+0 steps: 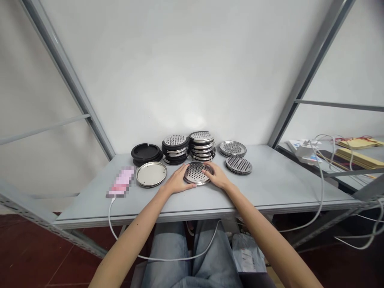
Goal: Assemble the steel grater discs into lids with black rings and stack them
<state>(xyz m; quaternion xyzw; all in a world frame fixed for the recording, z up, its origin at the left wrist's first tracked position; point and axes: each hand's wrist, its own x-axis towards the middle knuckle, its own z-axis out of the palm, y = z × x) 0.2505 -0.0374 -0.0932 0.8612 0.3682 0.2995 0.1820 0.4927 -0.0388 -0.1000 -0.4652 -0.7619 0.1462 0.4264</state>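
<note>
A round perforated metal lid (pixel 197 174) with a shiny rim sits on the table in front of me. My left hand (pixel 179 181) curves around its left edge, with the thumb along the near rim. From the other side, my right hand (pixel 218 176) grips the rim, its thumb lying on the holed top. What lies under this lid is hard to make out. Left of my hands is a stack of plain shallow metal trays (pixel 151 174). To the right are striped slotted metal discs (pixel 239 165) and, behind them, rimmed perforated lids (pixel 233 149).
Two stacks of metal-and-black round cases, the left stack (pixel 175 149) and the right stack (pixel 202 146), stand near the wall. Black round covers (pixel 146 153) lie left of them. A phone (pixel 122 181) with a white cable (pixel 110 218) rests at the left. Grey posts (pixel 312 72) flank the table (pixel 279 180).
</note>
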